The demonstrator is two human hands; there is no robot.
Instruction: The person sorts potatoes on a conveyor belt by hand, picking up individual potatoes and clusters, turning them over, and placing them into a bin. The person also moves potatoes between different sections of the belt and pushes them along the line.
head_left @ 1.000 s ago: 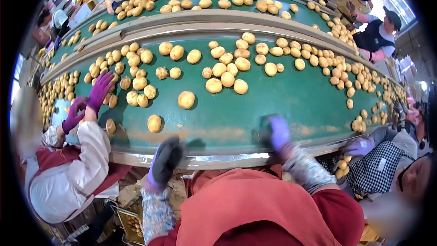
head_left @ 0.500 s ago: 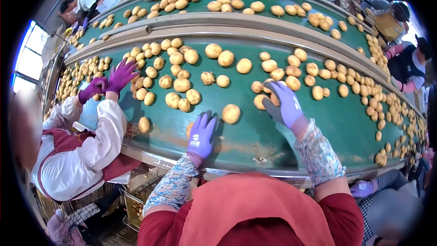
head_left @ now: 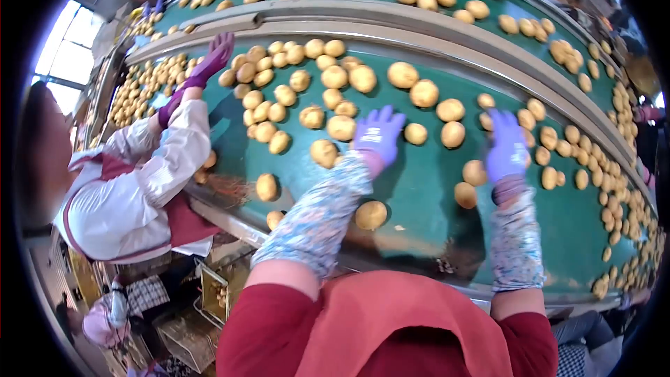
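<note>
**A:** Head view. Where were the hands?

**B:** Both were out over the green conveyor belt (head_left: 419,185). The left hand (head_left: 379,136), in a purple knit glove, lay palm down with its fingers (head_left: 387,120) spread wide and gripping nothing. It sat between a round tan potato (head_left: 341,127) just to its left and a smaller tan potato (head_left: 416,133) just to its right.

**A:** And the other?

**B:** The right hand (head_left: 506,148), in a lilac glove, was also flat, with its fingers (head_left: 498,124) straight and close together. No hold was seen, but the underside was hidden. A pale oval potato (head_left: 453,134) lay near on its left, and a brownish potato (head_left: 474,172) lay just beside the wrist.

**A:** Which step?

**B:** Judged to be the reach stage of picking over the potatoes, with no grasp made.

**A:** What did the next move call for?

**B:** Probably curling the fingers round one potato without nudging its neighbours.

**A:** Anyone else?

**B:** A co-worker's purple-gloved hand (head_left: 209,63) was at the far left, well apart.
</note>
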